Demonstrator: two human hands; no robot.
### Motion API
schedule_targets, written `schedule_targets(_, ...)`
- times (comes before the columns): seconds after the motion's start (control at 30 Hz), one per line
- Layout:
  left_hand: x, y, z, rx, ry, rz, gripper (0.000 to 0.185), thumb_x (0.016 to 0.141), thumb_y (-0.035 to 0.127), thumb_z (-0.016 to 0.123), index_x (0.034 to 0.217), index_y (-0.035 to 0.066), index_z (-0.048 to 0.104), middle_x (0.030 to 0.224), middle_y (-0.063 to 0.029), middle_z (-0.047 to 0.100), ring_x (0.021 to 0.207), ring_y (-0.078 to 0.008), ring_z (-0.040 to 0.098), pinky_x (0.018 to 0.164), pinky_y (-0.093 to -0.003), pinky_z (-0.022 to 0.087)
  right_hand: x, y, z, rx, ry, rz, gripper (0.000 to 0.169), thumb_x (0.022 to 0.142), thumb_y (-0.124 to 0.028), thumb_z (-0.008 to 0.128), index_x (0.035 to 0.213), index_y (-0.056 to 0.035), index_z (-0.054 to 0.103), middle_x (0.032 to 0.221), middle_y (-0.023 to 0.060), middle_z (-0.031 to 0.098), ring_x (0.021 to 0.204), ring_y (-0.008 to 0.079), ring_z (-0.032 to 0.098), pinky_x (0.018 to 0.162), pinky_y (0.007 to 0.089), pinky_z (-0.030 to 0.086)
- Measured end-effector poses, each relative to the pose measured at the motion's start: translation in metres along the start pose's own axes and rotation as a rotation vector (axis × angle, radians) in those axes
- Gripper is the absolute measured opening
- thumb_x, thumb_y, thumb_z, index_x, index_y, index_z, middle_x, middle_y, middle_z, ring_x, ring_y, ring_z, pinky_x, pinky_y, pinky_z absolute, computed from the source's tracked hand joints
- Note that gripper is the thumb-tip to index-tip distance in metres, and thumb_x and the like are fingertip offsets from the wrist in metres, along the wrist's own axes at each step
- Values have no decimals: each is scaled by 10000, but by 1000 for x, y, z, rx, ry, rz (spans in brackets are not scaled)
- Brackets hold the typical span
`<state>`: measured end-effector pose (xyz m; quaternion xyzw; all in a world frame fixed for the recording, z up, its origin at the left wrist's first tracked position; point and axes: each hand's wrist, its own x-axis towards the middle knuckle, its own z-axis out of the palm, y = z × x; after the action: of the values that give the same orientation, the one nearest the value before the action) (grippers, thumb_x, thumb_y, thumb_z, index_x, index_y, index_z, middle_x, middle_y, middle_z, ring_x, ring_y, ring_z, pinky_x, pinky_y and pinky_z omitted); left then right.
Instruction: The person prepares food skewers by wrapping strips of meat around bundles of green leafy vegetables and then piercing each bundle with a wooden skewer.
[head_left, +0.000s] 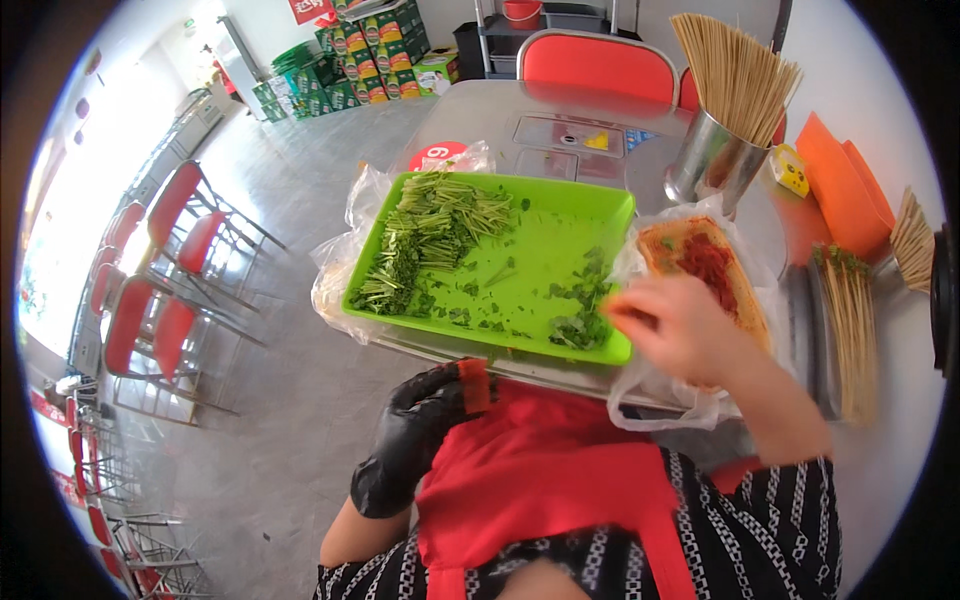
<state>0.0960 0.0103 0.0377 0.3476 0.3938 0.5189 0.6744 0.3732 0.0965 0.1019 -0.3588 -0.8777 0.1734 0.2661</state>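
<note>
My left hand (427, 420), in a black glove, is shut on a flat orange-red strip (474, 385) in front of the red apron (540, 465). My bare right hand (675, 322) is blurred, fingers bent, over the near right edge of a lime-green tray (559, 225). Orange shows at its fingertips; whether that is a held piece or a covering, I cannot tell. Bundles of cut green stems and leaves (435, 225) fill the tray's left side, and loose leaves (581, 322) lie at its right. Beside it, a shallow orange basket (660, 232) holds red strips (709, 266).
A metal canister (712, 169) of bamboo skewers (735, 75) stands at the back right. Skewers with greens on their ends (847, 330) lie at the right by the wall. Clear plastic bags (345, 292) stick out around the tray. Red folding chairs (180, 217) stand to the left.
</note>
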Motion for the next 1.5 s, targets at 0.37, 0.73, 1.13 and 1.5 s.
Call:
schedule_targets(0.37,-28,3,-69,-173,108,5,329,842,92,520,1112,-91,480,1019,-226,576,936,-331,584,830,-414,475,121,50,109,-379,-306,-46,128,694,-40,539,800,25,569,847,190,565,825,337,562,730,407,459)
schedule_targets(0.73,-17,3,-77,-132,49,-22,370,848,182,496,1105,-84,497,1008,-200,588,910,-298,591,802,-373,475,127,27,126,-431,-433,-83,122,640,-73,516,669,38,556,720,234,563,710,378,571,662,429,478)
schedule_targets(1.13,-17,-5,-85,-144,84,-18,402,845,244,524,1090,-74,510,1000,-191,587,895,-287,586,789,-372,471,167,11,156,-398,-192,-121,87,656,-46,511,661,23,565,695,208,584,689,347,587,645,420,483)
schedule_targets(1.5,-19,-12,-98,-212,111,-30,394,847,233,523,1084,-81,509,993,-184,589,888,-277,586,787,-361,473,149,-2,159,-368,-145,-70,131,746,-132,548,759,-2,557,760,165,563,731,328,576,648,397,478)
